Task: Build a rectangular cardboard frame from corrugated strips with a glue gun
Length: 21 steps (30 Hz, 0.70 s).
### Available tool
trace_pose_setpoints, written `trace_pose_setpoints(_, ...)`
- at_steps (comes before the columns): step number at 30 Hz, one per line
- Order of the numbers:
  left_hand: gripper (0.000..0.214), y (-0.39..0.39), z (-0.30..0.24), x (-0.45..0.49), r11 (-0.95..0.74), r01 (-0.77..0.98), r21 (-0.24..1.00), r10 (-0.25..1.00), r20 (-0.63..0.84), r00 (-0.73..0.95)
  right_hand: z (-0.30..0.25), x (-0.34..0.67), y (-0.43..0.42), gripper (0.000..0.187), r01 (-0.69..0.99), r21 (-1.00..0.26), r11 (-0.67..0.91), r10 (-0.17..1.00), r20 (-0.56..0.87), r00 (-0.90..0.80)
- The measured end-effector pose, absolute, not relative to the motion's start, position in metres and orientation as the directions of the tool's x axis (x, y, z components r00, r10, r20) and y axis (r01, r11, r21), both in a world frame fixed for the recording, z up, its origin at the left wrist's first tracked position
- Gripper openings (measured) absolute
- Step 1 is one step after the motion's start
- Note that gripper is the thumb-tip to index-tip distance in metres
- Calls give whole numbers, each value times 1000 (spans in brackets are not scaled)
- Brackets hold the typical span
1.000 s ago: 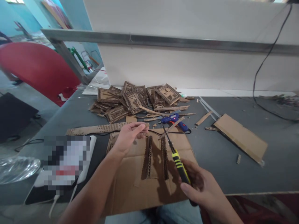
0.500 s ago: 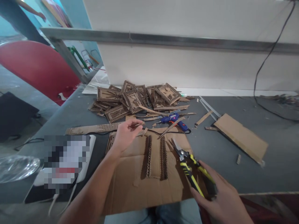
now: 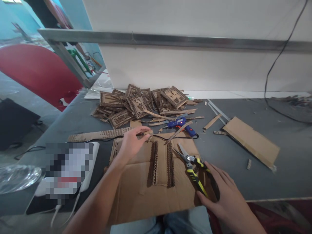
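Observation:
My left hand [image 3: 131, 143] pinches a small corrugated cardboard strip [image 3: 147, 135] at the far edge of the flat cardboard sheet [image 3: 136, 191] in front of me. Two upright corrugated strips [image 3: 162, 162] stand side by side on that sheet. My right hand [image 3: 224, 195] rests on the yellow-and-black handles of the snips [image 3: 195, 169], which lie on the sheet with their blades apart, pointing away from me.
A blue glue gun [image 3: 181, 125] lies beyond the sheet, its black cord trailing left. A heap of cardboard frames [image 3: 138, 104] sits further back by the white wall. A cardboard panel [image 3: 251, 141] lies at right. A blurred white device [image 3: 68, 167] sits at left.
My right hand has swung the snips from upright down to the right and laid them on the cardboard sheet, blades now apart. My left hand has lowered slightly with its strip.

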<state>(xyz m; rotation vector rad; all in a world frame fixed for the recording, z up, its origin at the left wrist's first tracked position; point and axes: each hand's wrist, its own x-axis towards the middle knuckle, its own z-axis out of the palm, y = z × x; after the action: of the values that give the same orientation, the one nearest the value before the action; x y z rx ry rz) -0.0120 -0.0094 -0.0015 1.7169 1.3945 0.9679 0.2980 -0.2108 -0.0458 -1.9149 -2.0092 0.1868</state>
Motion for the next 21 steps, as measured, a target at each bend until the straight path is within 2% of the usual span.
trace_pose_setpoints(4,21,-8,-2,-13,-168,432,886,985,142,93,-30,296,-193,56,904,-414,108,984,173,-38)
trace_pose_setpoints(8,19,-7,2,-14,-192,446,874,981,176,77,-5,288,-153,30,869,-439,227,954,280,-108)
trace_pose_setpoints(10,17,-8,4,-12,-205,445,872,978,193,74,5,282,-128,26,859,-394,325,913,367,-178)
trace_pose_setpoints(12,16,-9,4,-10,-215,428,878,976,200,82,14,274,-105,30,857,-311,411,882,373,-287)
trace_pose_setpoints(17,17,-14,2,-3,-232,383,894,972,202,118,24,253,-62,28,838,-55,543,826,214,-521)
trace_pose_setpoints(21,15,-18,4,0,-235,372,898,967,176,184,23,242,-41,23,820,-51,570,817,141,-559)
